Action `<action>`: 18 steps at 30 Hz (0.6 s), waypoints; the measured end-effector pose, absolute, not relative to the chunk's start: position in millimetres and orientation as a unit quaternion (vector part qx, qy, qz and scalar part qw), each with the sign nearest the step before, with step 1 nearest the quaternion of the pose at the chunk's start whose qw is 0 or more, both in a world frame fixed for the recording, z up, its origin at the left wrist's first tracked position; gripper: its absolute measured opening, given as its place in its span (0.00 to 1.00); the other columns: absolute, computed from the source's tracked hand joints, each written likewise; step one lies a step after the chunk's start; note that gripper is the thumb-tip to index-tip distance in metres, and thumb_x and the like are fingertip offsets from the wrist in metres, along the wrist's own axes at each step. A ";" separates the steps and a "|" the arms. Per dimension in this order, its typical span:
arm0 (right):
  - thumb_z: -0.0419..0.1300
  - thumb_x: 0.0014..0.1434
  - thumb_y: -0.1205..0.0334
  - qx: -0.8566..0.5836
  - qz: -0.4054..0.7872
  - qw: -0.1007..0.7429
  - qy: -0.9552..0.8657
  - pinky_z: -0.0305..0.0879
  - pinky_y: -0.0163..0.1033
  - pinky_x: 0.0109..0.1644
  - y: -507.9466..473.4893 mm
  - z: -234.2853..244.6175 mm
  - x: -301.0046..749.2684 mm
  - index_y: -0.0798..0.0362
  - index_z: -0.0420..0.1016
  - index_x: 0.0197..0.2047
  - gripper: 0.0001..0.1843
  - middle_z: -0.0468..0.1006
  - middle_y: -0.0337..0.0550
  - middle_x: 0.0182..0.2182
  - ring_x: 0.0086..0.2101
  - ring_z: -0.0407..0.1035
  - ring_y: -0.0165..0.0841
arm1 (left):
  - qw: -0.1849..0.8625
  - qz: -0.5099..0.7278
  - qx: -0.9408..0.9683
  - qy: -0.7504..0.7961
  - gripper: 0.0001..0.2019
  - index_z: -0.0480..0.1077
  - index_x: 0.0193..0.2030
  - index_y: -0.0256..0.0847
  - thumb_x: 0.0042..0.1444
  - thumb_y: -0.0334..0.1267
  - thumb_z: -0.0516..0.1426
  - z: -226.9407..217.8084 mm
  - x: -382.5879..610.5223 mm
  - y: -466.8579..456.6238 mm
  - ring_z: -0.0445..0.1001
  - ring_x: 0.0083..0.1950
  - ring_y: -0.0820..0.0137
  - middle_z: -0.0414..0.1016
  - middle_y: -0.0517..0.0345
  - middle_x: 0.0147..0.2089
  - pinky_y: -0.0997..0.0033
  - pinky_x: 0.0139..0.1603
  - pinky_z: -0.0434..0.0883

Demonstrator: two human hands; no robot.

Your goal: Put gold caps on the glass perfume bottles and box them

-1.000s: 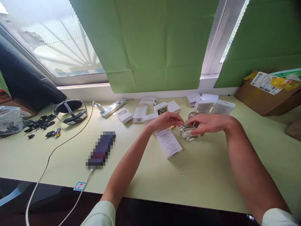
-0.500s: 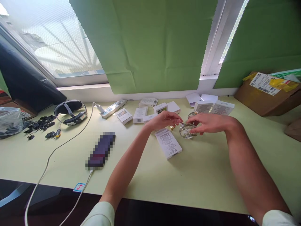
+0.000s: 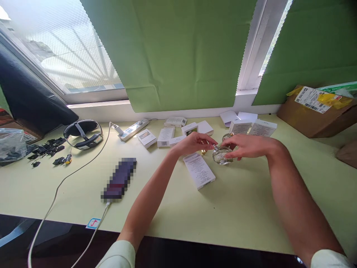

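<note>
A round clear glass perfume bottle is low over the table or resting on it, tilted with its neck toward the left. My right hand grips its right side between thumb and fingers. The fingertips of my left hand are pinched at the bottle's neck. Partly hidden under that hand is a small gold piece, perhaps a cap. Behind my right fingers, a second glass bottle shows in part. A white printed box lies flat in front of my left hand.
Several white boxes lie along the back. Two more white boxes stand behind my right hand. A cardboard box sits at the right. At the left are a phone on a cable, a power strip, a headset and black pieces.
Both hands stay at the bottle in nearly the same pose. The left fingers have shifted very slightly at its neck, and the view has moved a little.
</note>
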State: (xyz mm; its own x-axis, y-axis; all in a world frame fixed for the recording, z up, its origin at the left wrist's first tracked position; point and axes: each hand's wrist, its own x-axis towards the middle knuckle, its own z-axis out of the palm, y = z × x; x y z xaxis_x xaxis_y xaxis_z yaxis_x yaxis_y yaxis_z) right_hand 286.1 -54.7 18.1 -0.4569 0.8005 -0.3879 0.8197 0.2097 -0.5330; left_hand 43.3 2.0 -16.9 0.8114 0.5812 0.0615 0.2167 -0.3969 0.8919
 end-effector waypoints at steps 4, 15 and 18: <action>0.59 0.56 0.40 0.514 -0.349 0.020 0.783 0.70 0.41 0.40 -52.8 15.5 287.5 0.49 0.70 0.60 0.33 0.72 0.51 0.55 0.32 0.78 0.36 | 0.479 0.181 0.826 0.236 0.16 0.77 0.50 0.41 0.57 0.45 0.61 -16.1 42.9 2.4 0.75 0.42 0.71 0.78 0.53 0.43 0.71 0.42 0.71; 0.59 0.57 0.43 0.505 -0.357 0.016 0.786 0.70 0.40 0.38 -54.0 16.2 285.7 0.49 0.71 0.59 0.30 0.76 0.49 0.52 0.32 0.78 0.36 | 0.455 0.187 0.839 0.232 0.15 0.77 0.50 0.41 0.58 0.44 0.61 -15.5 42.9 3.1 0.75 0.40 0.72 0.77 0.53 0.42 0.73 0.39 0.69; 0.59 0.57 0.42 0.509 -0.352 0.017 0.785 0.70 0.40 0.38 -53.9 16.7 286.1 0.49 0.71 0.60 0.31 0.76 0.49 0.52 0.31 0.78 0.36 | 0.458 0.186 0.837 0.234 0.15 0.77 0.50 0.41 0.58 0.43 0.61 -15.3 42.8 2.8 0.74 0.40 0.72 0.77 0.54 0.42 0.73 0.39 0.69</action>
